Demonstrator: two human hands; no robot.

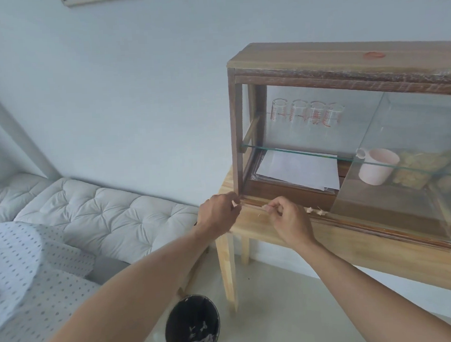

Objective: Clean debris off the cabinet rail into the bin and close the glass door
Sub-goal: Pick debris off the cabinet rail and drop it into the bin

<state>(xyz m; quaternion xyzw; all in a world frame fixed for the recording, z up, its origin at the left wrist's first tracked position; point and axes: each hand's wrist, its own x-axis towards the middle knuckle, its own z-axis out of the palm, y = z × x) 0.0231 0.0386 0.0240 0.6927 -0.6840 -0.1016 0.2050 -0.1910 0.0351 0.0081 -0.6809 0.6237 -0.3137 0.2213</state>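
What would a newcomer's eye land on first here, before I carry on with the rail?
First, the two hands at the cabinet's bottom front rail: the left hand pinches at the left corner, the right hand just beside it. Next, pale debris lying on the rail right of the right hand, by the edge of the glass door, which stands slid to the right. Below, on the floor, a black bin waits by the table leg.
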